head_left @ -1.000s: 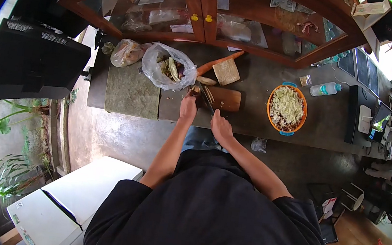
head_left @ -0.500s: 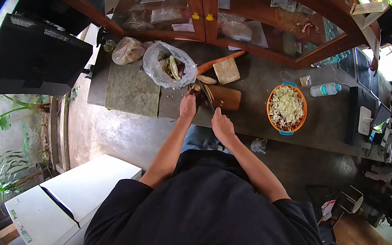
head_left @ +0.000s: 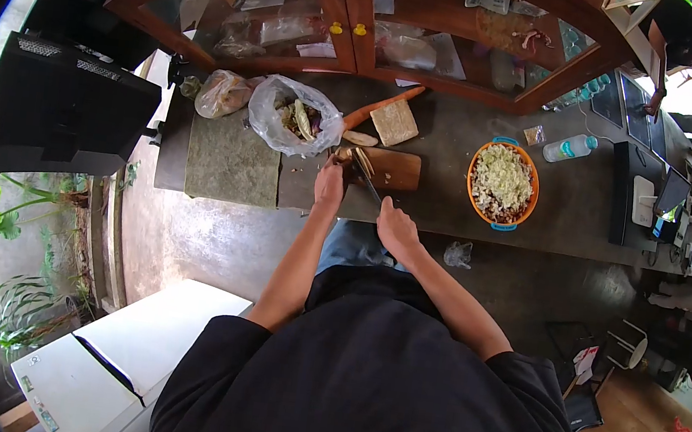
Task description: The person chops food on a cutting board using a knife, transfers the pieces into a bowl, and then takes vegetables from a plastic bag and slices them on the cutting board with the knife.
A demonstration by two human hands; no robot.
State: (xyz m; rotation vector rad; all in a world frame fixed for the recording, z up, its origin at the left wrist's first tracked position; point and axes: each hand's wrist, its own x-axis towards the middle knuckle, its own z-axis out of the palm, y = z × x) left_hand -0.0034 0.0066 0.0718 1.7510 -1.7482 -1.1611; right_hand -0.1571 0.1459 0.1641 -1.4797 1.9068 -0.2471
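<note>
A knife (head_left: pixel 371 186) is held by its handle in my closed right hand (head_left: pixel 398 227), its blade pointing up and left over the wooden cutting board (head_left: pixel 399 172). My left hand (head_left: pixel 330 181) is closed on a pale piece of food (head_left: pixel 342 154) at the board's left end. Thin pale slices (head_left: pixel 364 163) lie by the blade. Just above the board sit another pale piece (head_left: pixel 360 139), a square tan block (head_left: pixel 395 123) and a long orange-brown item (head_left: pixel 383 107). A clear plastic bag (head_left: pixel 272 112) with food scraps stands open to the upper left.
An orange basket (head_left: pixel 534 192) of chopped food and a water bottle (head_left: pixel 570 149) stand at the right. A green-grey mat (head_left: pixel 233 163) lies left. Behind the counter is a glass-door cabinet (head_left: pixel 350 9). Part of another person (head_left: pixel 655 68) shows at the upper right.
The knife and my right hand have shifted slightly on the board, and the blade is tilted more. The whole view has moved a little. At the upper right, the other person's arm has come further into view.
</note>
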